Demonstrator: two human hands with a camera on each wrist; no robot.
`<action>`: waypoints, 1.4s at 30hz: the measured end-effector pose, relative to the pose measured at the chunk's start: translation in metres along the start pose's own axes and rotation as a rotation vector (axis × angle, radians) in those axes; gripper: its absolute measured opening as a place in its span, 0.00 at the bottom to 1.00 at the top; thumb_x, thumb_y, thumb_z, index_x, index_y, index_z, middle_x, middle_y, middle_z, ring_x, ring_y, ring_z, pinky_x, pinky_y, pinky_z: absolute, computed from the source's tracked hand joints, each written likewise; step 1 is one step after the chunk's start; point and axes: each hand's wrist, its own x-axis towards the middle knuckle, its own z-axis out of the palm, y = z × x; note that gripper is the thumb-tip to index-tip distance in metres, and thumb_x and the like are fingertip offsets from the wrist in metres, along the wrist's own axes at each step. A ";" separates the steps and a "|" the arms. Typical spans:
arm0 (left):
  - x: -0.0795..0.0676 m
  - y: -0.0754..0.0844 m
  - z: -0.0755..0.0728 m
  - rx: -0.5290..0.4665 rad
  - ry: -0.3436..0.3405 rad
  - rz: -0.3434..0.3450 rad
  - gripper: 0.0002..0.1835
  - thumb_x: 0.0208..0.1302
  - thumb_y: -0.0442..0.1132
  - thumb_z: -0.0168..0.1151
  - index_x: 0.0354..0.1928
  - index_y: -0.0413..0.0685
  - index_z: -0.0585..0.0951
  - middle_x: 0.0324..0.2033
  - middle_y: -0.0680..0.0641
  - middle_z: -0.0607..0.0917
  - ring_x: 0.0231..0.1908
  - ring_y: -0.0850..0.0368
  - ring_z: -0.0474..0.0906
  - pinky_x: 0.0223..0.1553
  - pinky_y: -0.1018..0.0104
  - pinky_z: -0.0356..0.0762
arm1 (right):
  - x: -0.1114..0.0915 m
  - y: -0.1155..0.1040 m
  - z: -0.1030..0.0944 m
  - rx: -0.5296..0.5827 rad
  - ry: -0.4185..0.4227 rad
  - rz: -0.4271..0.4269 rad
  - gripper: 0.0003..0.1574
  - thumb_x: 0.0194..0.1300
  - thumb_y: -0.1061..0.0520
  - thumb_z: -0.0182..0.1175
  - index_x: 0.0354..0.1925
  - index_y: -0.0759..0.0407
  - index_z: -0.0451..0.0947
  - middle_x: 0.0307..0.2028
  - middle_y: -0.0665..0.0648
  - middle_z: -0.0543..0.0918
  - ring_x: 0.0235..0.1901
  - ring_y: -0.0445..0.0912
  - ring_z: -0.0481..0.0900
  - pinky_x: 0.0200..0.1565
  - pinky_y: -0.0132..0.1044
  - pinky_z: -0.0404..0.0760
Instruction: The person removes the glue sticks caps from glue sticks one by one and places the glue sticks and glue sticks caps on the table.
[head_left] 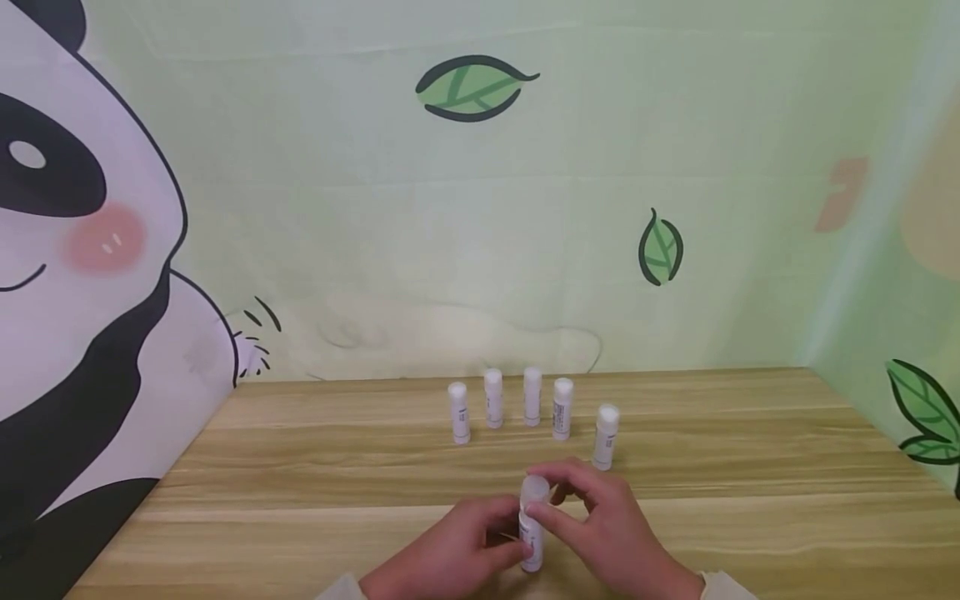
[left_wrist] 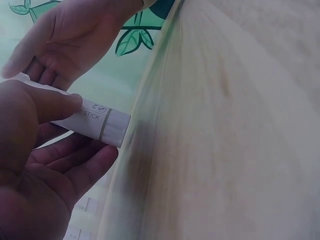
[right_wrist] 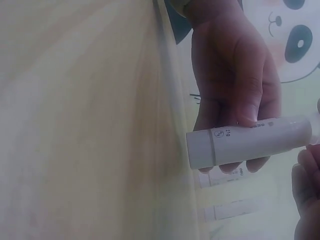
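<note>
A white glue stick [head_left: 532, 533] stands upright near the front of the wooden table, between both hands. My left hand [head_left: 461, 542] holds its lower body, thumb on one side and fingers on the other. Printing that ends in "STICK" shows on the glue stick [left_wrist: 90, 117] in the left wrist view. My right hand [head_left: 618, 533] pinches the translucent top end with thumb and index finger. The right wrist view shows my left hand [right_wrist: 237, 75] across the body, with fingertips of my right hand [right_wrist: 307, 180] at the top end.
Several more white glue sticks stand upright farther back on the table [head_left: 300, 450], in a loose arc. The nearest of them, a glue stick [head_left: 605, 439], is just beyond my right hand. A pale green cloth backdrop [head_left: 375, 208] with a panda and leaves rises behind the table.
</note>
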 end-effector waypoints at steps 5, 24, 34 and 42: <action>-0.001 -0.002 -0.002 0.032 0.032 -0.029 0.14 0.68 0.45 0.60 0.53 0.53 0.79 0.48 0.55 0.85 0.49 0.66 0.80 0.50 0.73 0.77 | 0.000 0.002 -0.003 -0.043 0.018 0.023 0.17 0.60 0.55 0.67 0.49 0.46 0.80 0.39 0.44 0.85 0.36 0.35 0.77 0.36 0.34 0.80; -0.005 -0.037 -0.061 0.056 0.139 -0.102 0.13 0.67 0.40 0.61 0.50 0.44 0.80 0.43 0.48 0.85 0.47 0.56 0.80 0.49 0.69 0.77 | 0.014 0.037 -0.064 -0.108 0.052 0.200 0.12 0.59 0.56 0.68 0.44 0.54 0.82 0.34 0.48 0.82 0.32 0.37 0.75 0.35 0.30 0.76; -0.021 -0.058 -0.106 0.138 0.303 -0.196 0.16 0.64 0.40 0.63 0.51 0.40 0.79 0.45 0.46 0.85 0.46 0.56 0.79 0.50 0.66 0.77 | 0.017 0.065 -0.099 -0.214 0.078 0.435 0.24 0.61 0.44 0.66 0.50 0.56 0.80 0.42 0.55 0.83 0.37 0.39 0.77 0.37 0.29 0.78; -0.034 -0.077 -0.132 0.191 0.381 -0.250 0.16 0.62 0.36 0.62 0.52 0.37 0.79 0.45 0.44 0.85 0.47 0.54 0.79 0.52 0.63 0.77 | 0.018 0.086 -0.113 -0.328 0.027 0.534 0.30 0.63 0.39 0.62 0.55 0.56 0.78 0.47 0.58 0.84 0.44 0.48 0.79 0.40 0.36 0.78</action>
